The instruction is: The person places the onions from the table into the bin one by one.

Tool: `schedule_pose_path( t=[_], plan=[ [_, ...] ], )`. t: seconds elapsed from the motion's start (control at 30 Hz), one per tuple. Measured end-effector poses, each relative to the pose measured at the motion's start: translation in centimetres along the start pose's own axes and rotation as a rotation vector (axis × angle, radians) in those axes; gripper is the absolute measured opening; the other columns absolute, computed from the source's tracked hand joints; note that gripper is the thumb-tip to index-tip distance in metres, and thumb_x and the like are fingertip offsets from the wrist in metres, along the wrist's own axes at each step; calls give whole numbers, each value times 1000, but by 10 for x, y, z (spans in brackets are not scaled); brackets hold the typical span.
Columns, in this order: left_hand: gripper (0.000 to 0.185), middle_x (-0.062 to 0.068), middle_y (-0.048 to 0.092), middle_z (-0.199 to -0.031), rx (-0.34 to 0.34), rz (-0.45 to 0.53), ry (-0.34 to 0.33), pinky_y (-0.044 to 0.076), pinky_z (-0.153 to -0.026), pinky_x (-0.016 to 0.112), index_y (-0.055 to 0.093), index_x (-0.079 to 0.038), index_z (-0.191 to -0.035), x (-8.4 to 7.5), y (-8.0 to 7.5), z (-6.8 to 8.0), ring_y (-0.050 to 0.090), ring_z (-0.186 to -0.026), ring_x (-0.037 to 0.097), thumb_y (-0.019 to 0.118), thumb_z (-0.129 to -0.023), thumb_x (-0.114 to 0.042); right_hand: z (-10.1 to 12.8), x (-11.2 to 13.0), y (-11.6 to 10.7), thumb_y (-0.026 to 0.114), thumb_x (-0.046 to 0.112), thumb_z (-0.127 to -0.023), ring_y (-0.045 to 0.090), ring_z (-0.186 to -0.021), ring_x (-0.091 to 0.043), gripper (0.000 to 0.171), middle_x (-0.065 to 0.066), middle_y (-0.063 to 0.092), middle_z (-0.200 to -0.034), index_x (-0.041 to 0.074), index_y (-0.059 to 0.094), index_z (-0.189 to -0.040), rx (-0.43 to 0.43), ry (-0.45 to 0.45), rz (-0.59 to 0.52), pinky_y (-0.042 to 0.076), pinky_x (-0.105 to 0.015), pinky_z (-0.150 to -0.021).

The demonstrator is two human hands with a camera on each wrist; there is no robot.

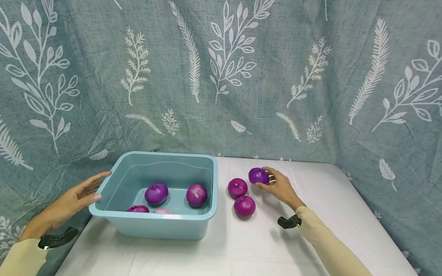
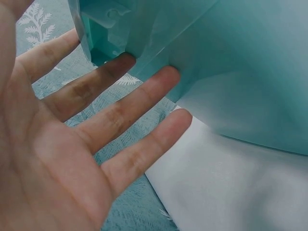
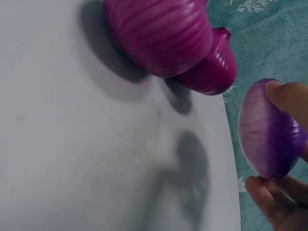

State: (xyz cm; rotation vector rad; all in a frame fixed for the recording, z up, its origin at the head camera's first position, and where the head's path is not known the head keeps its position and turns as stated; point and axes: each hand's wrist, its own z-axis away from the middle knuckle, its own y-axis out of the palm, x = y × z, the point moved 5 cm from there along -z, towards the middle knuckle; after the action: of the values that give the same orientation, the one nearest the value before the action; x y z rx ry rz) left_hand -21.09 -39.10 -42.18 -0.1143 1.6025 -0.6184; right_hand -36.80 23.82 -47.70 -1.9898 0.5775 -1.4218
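A purple onion (image 1: 258, 175) is pinched between the thumb and fingers of my right hand (image 1: 279, 187), held above the white table. In the right wrist view, this onion (image 3: 262, 132) shows its pale side and its shadow falls apart from it. Two magenta onions (image 1: 237, 188) (image 1: 244, 207) sit close together just left of that hand. My left hand (image 1: 69, 201) touches the left side of a light blue plastic bin (image 1: 152, 215), fingers nearly straight against its wall and rim. Inside the bin lie a purple onion (image 1: 157, 193), a magenta onion (image 1: 197, 195) and two more partly hidden behind the front wall.
White cloth (image 1: 221, 255) covers the table, whose right edge (image 1: 374, 216) runs toward the curtain. Blue-grey leaf-patterned fabric (image 1: 221, 126) hangs behind the table and along both sides. A dark strap device (image 1: 289, 221) is on the right wrist, another (image 1: 58, 238) on the left.
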Motion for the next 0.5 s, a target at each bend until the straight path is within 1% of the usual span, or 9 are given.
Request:
schedule_pose_path(
  t=[0.27,0.37,0.5],
  plan=[
    [66,21,13,-168,2,-8,9,31,-100,81,14,-32,-167,1,1,0,15,-144,61,46,-112,-16,2,16,-4,87,46,-83,68,-103,-30,78,-16,63,-134,13,55,-147,-5,-15,-4,59,-41,-83],
    [66,16,13,-169,7,-16,12,31,-101,80,13,-32,-167,1,0,1,15,-146,59,45,-112,-16,3,25,-4,87,47,-83,68,-103,-29,78,-14,63,-135,14,56,-146,0,-26,-12,59,-42,-83],
    [65,7,15,-170,14,-31,20,32,-101,78,12,-30,-168,1,0,0,16,-148,54,44,-113,-15,5,39,-4,87,48,-82,68,-103,-27,78,-13,63,-135,15,56,-146,1,-63,-16,59,-47,-86]
  ],
)
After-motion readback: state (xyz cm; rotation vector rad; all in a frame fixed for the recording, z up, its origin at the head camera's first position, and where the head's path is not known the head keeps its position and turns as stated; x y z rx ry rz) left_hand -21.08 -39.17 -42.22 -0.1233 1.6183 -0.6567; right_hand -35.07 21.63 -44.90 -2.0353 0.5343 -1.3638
